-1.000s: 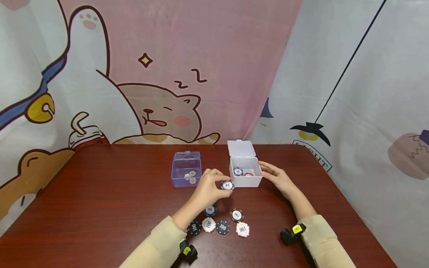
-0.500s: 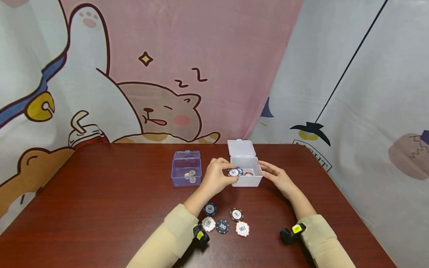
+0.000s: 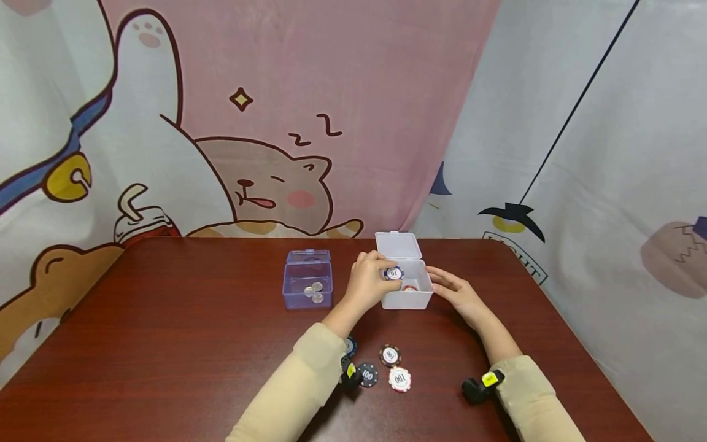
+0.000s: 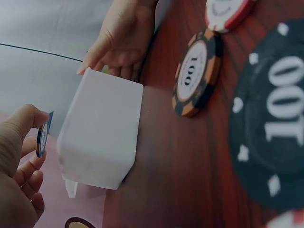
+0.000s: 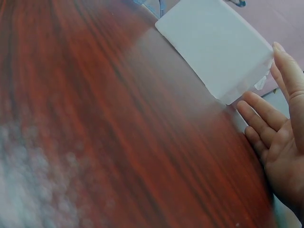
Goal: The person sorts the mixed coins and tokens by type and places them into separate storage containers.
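My left hand point(image 3: 366, 283) pinches a blue-edged poker chip point(image 3: 394, 274) marked 10 between thumb and fingers, over the white plastic box point(image 3: 407, 299). In the left wrist view that chip point(image 4: 43, 137) is seen nearly edge-on, above the box's rim. Inside the box lies a red-and-white chip point(image 3: 409, 288); my left hand hides the rest of the box's left part. The box's lid point(image 3: 398, 245) is tipped back. On the box's right wall rest the extended fingers of my right hand point(image 3: 457, 294), which the right wrist view also shows beside the box point(image 5: 213, 47).
A blue translucent box point(image 3: 307, 301), lid raised, stands to the left with several silver coins point(image 3: 316, 286) inside. Nearer on the table lie a brown-and-black chip point(image 3: 390, 355), a red-edged white chip point(image 3: 400, 379), a black chip point(image 3: 367, 374) and a partly hidden blue chip point(image 3: 351, 346).
My left hand has carried the 10 chip forward and right, from in front of the white box to over its opening. My right hand has stayed at the box's right side.
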A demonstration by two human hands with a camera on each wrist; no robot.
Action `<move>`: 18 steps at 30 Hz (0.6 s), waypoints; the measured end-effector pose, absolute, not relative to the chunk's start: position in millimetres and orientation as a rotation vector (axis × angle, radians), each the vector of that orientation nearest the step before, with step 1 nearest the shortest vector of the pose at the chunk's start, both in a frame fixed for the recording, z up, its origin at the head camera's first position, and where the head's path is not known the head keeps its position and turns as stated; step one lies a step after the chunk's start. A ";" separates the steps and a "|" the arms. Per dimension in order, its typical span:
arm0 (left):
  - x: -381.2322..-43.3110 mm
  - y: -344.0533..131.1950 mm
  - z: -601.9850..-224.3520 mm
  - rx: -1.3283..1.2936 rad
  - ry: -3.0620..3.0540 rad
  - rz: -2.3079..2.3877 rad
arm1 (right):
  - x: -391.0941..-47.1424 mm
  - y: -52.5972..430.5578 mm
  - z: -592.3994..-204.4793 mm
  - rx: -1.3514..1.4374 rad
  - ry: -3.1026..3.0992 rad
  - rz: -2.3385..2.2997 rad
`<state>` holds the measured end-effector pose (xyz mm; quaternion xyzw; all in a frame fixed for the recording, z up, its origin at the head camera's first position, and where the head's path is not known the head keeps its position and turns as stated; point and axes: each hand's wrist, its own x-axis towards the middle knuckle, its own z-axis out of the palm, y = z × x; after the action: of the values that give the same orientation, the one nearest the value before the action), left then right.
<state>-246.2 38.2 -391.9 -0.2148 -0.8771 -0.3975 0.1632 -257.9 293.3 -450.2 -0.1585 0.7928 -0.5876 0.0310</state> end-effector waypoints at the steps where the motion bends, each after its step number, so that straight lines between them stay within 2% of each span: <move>1: -247.1 39.5 -392.5 -0.609 -2.505 -1.132 | -257.9 293.3 -450.4 -0.492 2.440 -1.812; 18: -259.5 51.8 -409.0 -0.482 -2.544 -1.081 | -258.2 293.4 -450.9 -0.482 2.440 -1.810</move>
<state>-259.5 51.8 -409.0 -0.1694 -0.8939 -0.3798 0.1671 -258.2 293.4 -450.9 -0.1567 0.7927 -0.5882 0.0327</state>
